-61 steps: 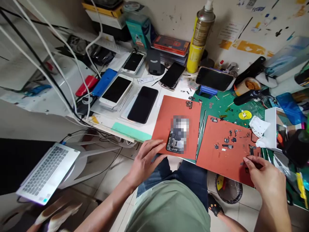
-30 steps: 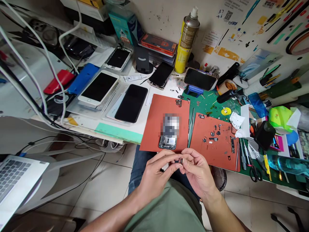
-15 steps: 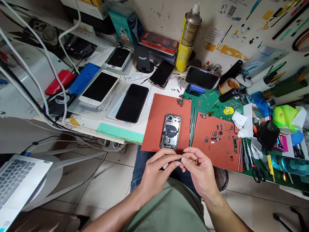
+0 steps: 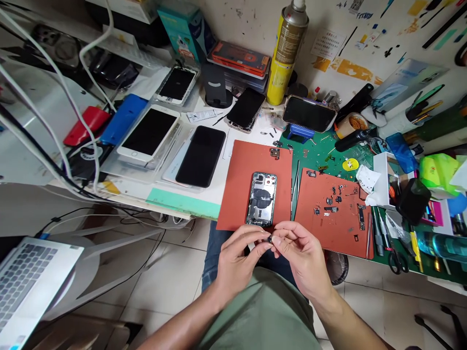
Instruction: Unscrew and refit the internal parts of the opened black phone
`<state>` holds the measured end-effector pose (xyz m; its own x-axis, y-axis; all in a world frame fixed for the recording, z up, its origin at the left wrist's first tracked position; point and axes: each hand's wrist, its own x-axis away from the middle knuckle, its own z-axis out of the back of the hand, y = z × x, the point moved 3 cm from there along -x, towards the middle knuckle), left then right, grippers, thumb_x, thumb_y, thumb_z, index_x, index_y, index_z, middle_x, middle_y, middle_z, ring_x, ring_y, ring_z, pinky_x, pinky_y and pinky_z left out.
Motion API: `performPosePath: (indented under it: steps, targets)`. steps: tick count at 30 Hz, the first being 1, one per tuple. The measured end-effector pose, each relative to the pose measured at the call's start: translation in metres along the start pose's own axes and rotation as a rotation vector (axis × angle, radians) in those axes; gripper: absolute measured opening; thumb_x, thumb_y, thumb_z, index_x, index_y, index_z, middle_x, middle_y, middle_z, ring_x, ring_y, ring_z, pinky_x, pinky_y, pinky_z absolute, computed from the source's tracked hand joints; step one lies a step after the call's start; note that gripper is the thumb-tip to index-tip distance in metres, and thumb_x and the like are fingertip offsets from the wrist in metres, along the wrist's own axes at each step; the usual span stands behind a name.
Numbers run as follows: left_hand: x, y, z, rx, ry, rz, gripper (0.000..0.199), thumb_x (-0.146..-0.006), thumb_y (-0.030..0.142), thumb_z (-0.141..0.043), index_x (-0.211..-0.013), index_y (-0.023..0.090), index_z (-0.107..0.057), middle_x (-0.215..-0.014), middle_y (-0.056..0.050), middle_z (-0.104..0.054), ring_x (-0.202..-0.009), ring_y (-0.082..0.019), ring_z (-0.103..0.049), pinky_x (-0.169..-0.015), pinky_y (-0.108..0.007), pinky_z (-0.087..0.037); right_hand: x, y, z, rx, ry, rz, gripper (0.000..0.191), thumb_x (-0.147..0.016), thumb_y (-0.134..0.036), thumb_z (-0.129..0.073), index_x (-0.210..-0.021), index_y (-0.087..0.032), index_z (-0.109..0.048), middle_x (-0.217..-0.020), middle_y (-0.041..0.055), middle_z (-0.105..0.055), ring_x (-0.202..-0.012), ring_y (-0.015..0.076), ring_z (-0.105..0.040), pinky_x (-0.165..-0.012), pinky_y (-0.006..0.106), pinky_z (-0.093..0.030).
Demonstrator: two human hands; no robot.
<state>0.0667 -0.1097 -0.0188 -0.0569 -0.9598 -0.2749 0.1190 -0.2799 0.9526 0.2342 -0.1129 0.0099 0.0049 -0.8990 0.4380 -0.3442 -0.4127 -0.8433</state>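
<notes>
A small dark part (image 4: 270, 238) is pinched between the fingertips of my left hand (image 4: 239, 262) and my right hand (image 4: 301, 257), in front of the table edge. The fingers hide most of it. Just beyond my hands, an opened phone housing (image 4: 261, 199) lies on the left red mat (image 4: 233, 194), its metal inside facing up. Small loose phone parts (image 4: 330, 200) are scattered on the right red mat (image 4: 310, 228). Tweezers (image 4: 295, 184) lie between the two mats.
Left of the mats lie a black phone (image 4: 200, 155) and a white phone (image 4: 149, 132). A spray can (image 4: 286, 53) and a propped-up phone (image 4: 309, 113) stand behind. Scissors (image 4: 397, 262), screwdrivers and a water bottle (image 4: 438, 244) are at the right. A laptop (image 4: 32, 287) is at lower left.
The camera view has shifted slightly, so the mats and phone housing appear a little further right. Both hands keep nearly the same pinch, with the small part tilted slightly differently.
</notes>
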Motion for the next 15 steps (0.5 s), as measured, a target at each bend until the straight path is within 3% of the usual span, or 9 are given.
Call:
performPosePath:
  steps: [5, 15]
  targets:
    - [-0.008, -0.001, 0.008, 0.002, -0.081, -0.024, 0.027, -0.105, 0.017, -0.074, -0.13, 0.026, -0.081, -0.109, -0.007, -0.082, -0.089, -0.015, -0.079, -0.079, -0.024, -0.065, -0.004, -0.006, 0.001, 0.151, -0.049, -0.041, 0.035, -0.09, -0.048, -0.091, -0.111, -0.024, -0.078, -0.085, 0.001, -0.075, -0.07, 0.0136, -0.065, -0.068, 0.028, -0.058]
    - [-0.011, -0.009, 0.014, -0.018, -0.093, -0.057, 0.024, -0.104, 0.007, -0.071, -0.118, 0.024, -0.082, -0.099, -0.005, -0.081, -0.085, -0.014, -0.076, -0.073, -0.023, -0.063, -0.014, -0.012, 0.0, 0.337, -0.112, -0.064, 0.032, -0.099, -0.054, -0.079, -0.102, -0.022, -0.083, -0.08, 0.0022, -0.074, -0.072, 0.0155, -0.065, -0.071, 0.031, -0.055]
